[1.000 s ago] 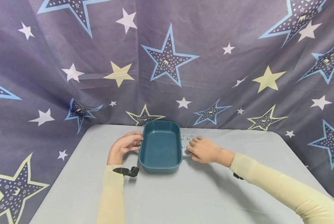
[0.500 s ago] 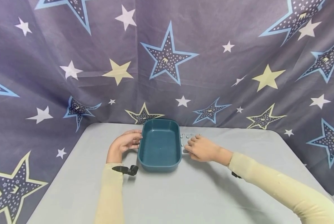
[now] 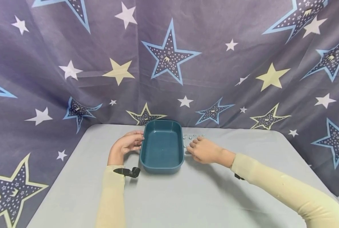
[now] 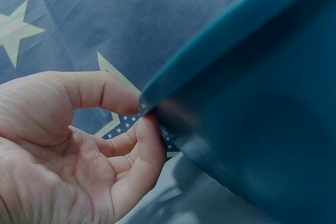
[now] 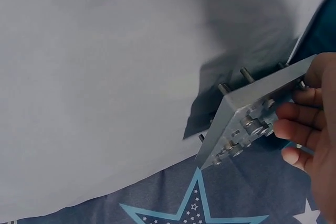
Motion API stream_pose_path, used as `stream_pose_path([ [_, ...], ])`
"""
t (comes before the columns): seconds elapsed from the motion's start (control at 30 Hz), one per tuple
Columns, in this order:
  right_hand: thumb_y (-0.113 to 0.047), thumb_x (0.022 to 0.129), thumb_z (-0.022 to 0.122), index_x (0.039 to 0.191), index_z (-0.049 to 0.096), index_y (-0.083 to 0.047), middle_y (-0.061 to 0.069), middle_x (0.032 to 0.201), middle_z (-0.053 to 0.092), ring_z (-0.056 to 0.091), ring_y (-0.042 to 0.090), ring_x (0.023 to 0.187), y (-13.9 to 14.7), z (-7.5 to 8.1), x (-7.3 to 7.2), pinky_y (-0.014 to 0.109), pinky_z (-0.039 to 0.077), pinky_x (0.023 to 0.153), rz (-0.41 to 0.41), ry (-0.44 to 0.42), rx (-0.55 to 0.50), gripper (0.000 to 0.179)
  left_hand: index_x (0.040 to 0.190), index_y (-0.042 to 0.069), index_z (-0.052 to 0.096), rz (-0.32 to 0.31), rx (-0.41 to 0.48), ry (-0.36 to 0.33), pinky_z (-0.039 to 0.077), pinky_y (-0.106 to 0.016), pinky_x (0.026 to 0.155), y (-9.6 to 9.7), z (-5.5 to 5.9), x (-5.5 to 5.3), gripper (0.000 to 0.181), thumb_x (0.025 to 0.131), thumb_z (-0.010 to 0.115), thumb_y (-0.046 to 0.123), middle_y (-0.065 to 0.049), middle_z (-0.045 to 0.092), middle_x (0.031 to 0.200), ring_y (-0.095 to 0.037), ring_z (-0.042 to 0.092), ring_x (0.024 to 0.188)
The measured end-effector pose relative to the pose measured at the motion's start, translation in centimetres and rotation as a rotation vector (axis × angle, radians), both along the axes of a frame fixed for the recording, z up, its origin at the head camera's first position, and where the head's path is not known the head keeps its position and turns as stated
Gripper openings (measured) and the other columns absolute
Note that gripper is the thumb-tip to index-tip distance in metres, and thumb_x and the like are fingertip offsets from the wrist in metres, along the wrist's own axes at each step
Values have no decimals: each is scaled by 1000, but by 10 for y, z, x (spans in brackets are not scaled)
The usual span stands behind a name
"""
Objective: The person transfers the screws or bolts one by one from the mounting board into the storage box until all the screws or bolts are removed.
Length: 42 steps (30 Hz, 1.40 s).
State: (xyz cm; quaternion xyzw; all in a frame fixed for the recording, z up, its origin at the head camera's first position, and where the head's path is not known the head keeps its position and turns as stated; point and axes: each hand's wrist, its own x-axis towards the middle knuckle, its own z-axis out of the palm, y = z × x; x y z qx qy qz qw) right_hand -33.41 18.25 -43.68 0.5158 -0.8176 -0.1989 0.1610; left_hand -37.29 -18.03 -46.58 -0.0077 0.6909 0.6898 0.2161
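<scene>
Metal plate (image 5: 244, 114); teal tray (image 3: 162, 148) beside, curtain (image 3: 212, 76) behind.

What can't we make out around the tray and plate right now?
Head: the right hand covers part of the plate, so its bolts can't all be counted.
Head: the tray may hide the plate's left end.
Right wrist: the frame's right edge cuts off the right hand; whether its fingertips grip plate or bolt is unclear.
Left wrist: frame edges crop the tray, so its full outline isn't visible.
</scene>
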Motion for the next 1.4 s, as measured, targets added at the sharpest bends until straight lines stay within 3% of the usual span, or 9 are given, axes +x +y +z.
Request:
stream_pose_path([
  [0.53,-23,89,70,99,60,-11,1,83,66,62,20,78,-5,5,3,34,48,70,-58,-62,16,19,134,2,46,11,16,-1,55,-24,74,-1,0,-1,39,96,53,7,6,61,90,-6,60,79],
  [0.77,-18,92,66,100,60,-9,3,86,67,64,22,80,-9,9,5,34,49,71,-125,-143,25,14,124,6,51,-34,54,34,54,-24,73,-4,2,2,34,91,58,9,6,62,89,-6,60,79],
  [1.07,-19,91,69,103,61,-7,5,90,69,65,24,82,-13,13,7,35,50,72,-169,-168,57,18,141,-1,41,8,11,-11,54,-24,74,0,1,-1,47,96,52,6,6,62,91,-5,60,80],
  [1.4,-23,89,72,101,60,-7,5,88,69,65,24,81,-13,12,6,36,51,73,-167,-152,57,24,138,0,41,18,16,-18,54,-24,73,2,2,0,44,96,52,5,5,60,88,-6,59,78],
])
